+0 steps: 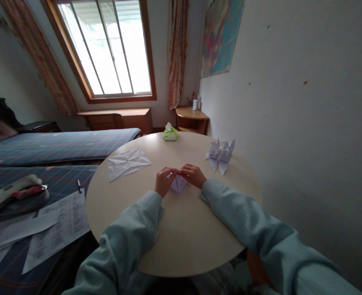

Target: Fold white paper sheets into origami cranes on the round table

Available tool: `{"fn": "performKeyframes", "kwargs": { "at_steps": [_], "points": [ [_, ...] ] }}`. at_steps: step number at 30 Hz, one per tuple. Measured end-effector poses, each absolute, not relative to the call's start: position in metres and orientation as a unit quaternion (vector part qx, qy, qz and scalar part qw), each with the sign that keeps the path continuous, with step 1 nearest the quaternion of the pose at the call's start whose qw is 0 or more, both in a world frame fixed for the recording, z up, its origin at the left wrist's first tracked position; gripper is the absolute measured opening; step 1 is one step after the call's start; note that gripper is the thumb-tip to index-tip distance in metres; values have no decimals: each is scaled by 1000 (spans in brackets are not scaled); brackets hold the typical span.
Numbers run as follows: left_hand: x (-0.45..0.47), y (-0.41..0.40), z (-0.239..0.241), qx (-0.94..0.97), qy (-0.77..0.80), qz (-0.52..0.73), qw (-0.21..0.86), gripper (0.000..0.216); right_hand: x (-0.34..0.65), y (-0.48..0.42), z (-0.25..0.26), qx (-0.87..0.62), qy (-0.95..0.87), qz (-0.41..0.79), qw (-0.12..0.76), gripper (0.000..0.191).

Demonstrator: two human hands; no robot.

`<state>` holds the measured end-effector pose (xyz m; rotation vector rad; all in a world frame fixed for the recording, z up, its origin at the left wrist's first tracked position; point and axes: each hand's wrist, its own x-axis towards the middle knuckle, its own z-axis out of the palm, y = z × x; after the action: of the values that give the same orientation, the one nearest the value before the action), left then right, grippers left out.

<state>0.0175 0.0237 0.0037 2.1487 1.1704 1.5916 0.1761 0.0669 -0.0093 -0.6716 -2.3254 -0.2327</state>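
A small folded piece of white paper (178, 184) is between my two hands over the middle of the round table (184, 237). My left hand (165, 179) pinches its upper left edge, and my right hand (193, 174) pinches the upper right edge. The fingertips of both hands meet at the top of the paper and hide that part. To the left lies a creased, unfolded white sheet (128, 162). Folded white paper figures (220, 155) with pointed tips stand close together at the right.
A green tissue pack (170, 133) sits at the table's far edge. Left of the table is a bed with a plaid cover (61, 145); printed sheets (58, 229), a pen (79, 186) and a pale bag-like object (15, 194) lie nearby. A wall (306, 143) rises on the right.
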Motion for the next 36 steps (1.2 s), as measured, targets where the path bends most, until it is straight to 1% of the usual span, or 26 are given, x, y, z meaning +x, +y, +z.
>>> {"fn": "performKeyframes", "kwargs": {
  "at_steps": [5, 7, 9, 12, 13, 15, 17, 19, 21, 23, 25, 31, 34, 36],
  "points": [
    [17, 27, 1, 698, 440, 544, 153, 13, 176, 72, -14, -294, -897, -55, 326, 16],
    [15, 29, -1, 703, 440, 538, 149, 13, 177, 75, -17, -325, -888, -25, 323, 12],
    [13, 32, -3, 720, 439, 526, 116, 16, 178, 77, -18, -367, -869, 1, 332, 10],
    [10, 35, -6, 721, 456, 521, 33, 38, 181, 81, -19, -427, -829, 24, 359, 9],
    [10, 35, -6, 711, 464, 529, 6, 41, 182, 83, -20, -442, -818, 28, 368, 10],
    [10, 33, -5, 689, 473, 548, -32, 32, 183, 85, -20, -463, -800, 33, 380, 12],
    [12, 29, -3, 700, 466, 540, -33, 19, 184, 86, -19, -471, -795, 35, 381, 12],
    [15, 24, -3, 754, 448, 480, -2, 18, 185, 86, -18, -471, -798, 37, 375, 10],
    [19, 22, -6, 816, 432, 383, 36, 20, 185, 85, -18, -467, -804, 40, 366, 8],
    [22, 23, -11, 852, 429, 294, 64, 27, 184, 85, -19, -469, -809, 39, 351, 7],
    [22, 25, -16, 870, 427, 230, 85, 37, 184, 86, -20, -487, -808, 37, 330, 10],
    [20, 27, -16, 884, 430, 132, 124, 57, 183, 89, -25, -560, -779, -6, 282, 30],
    [21, 25, -15, 886, 431, 98, 137, 63, 182, 87, -24, -547, -790, -32, 276, 32],
    [21, 25, -16, 885, 435, 87, 142, 65, 181, 85, -22, -513, -811, -46, 277, 34]
  ]
}}
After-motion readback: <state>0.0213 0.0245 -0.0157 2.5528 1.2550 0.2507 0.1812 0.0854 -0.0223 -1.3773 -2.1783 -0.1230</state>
